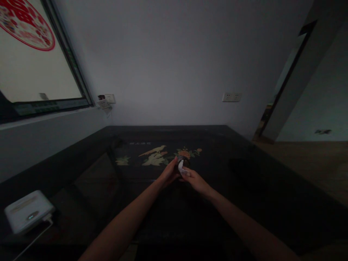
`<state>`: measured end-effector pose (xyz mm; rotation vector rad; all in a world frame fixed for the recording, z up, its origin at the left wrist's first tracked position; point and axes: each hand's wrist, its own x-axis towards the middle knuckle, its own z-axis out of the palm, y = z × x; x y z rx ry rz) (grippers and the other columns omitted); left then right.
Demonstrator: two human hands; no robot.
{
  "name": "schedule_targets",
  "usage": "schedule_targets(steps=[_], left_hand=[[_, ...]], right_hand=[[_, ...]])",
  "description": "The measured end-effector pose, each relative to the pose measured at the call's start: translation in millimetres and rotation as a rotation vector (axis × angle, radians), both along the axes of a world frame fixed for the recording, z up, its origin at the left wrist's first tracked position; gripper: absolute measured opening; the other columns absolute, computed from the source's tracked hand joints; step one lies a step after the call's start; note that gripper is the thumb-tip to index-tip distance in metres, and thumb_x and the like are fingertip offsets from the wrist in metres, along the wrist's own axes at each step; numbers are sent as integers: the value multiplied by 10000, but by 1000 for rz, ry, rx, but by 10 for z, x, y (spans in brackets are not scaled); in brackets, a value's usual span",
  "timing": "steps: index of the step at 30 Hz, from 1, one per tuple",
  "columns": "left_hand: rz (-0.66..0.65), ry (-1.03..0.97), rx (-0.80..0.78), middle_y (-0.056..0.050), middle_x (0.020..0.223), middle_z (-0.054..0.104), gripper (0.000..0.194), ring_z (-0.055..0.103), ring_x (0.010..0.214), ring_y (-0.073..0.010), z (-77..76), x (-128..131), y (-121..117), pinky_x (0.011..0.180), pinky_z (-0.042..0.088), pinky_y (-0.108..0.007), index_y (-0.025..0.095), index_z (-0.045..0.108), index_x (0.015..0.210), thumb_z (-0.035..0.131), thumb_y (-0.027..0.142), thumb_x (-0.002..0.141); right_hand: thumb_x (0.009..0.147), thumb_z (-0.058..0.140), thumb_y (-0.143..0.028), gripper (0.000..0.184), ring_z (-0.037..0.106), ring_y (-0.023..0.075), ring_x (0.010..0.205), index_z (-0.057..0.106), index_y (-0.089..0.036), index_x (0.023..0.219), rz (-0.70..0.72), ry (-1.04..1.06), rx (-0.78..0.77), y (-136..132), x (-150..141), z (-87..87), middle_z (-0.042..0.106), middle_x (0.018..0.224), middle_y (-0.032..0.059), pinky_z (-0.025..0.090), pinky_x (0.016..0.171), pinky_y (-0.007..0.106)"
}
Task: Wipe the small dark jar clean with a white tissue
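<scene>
My left hand (169, 174) is closed around the edge of a small dark round object (185, 160), seemingly ring-shaped and shiny; its kind is too dim to make out. Pinched in my right hand (198, 182) is a white tissue (181, 166), pressed against the near side of that object. Both hands meet above the middle of a black glossy table (163, 217). Some fingertips are hidden behind the tissue and the object.
Inlaid birds and flowers (154, 157) decorate the table's far part. At the left stands a white box-shaped device (29, 210) with a cable (35, 239). A wall with sockets (231, 97) rises behind the table, and a window (35, 65) is at the left.
</scene>
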<state>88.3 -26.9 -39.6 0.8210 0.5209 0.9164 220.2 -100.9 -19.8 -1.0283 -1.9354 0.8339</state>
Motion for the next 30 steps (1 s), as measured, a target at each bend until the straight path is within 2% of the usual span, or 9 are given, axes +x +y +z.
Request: schedule_targets(steps=[5,10,14,16,18,21,23,27,30], left_hand=[[19,-13,3,-84,914,688,348,653,801,-183,-26,9,20,742,508,-277,142,640,1033,557,446,888],[-7,-11,6,-98,918,690,363,656,808,-203,-35,29,20,761,498,-302,133,650,1027,567,453,877],[-23,-11,9,-78,940,690,347,651,836,-191,-11,21,8,760,489,-281,164,648,1062,570,448,878],[-22,-9,7,-78,936,688,349,648,827,-185,-12,22,15,747,486,-272,161,653,1042,563,457,880],[-17,-6,8,-82,930,686,356,647,821,-187,-23,29,27,746,486,-273,157,655,1026,562,466,877],[-8,0,13,-88,933,684,372,649,831,-201,-40,38,32,770,488,-293,156,645,1048,574,474,867],[-2,5,16,-91,934,682,378,649,828,-205,-37,33,23,771,493,-299,152,638,1061,574,470,868],[5,18,15,-93,921,678,367,640,806,-200,-1,5,-13,722,503,-291,136,632,1058,530,451,899],[-1,23,9,-98,898,674,388,636,807,-208,32,-8,-38,692,505,-288,121,636,1037,487,459,918]], right_hand=[[879,405,-76,478,569,218,1184,497,-186,1334,-27,-74,52,-20,12,-1,606,1288,99,440,1008,413],[823,411,-17,537,454,224,1306,546,-229,1298,-80,-257,131,-26,126,35,520,1391,64,309,1114,432],[795,377,34,600,385,236,1351,511,-194,1334,-144,-577,258,-15,165,58,482,1414,93,341,1093,462],[781,388,41,603,368,254,1360,506,-159,1337,-167,-660,289,-20,150,58,466,1420,122,357,1080,482],[784,385,37,595,376,249,1356,508,-149,1335,-173,-616,275,-34,125,53,463,1423,130,348,1091,479],[801,366,27,577,398,236,1344,521,-164,1323,-124,-337,170,-56,89,57,480,1416,113,293,1123,476],[807,375,22,556,440,235,1315,551,-183,1292,-69,-173,103,-60,73,72,528,1380,93,297,1120,468],[860,380,-27,492,616,229,1122,552,-206,1284,-10,-57,24,-48,43,88,633,1254,81,500,947,417],[907,331,-68,476,651,219,1062,465,-157,1355,2,2,-18,-50,-4,59,612,1271,129,559,844,370]])
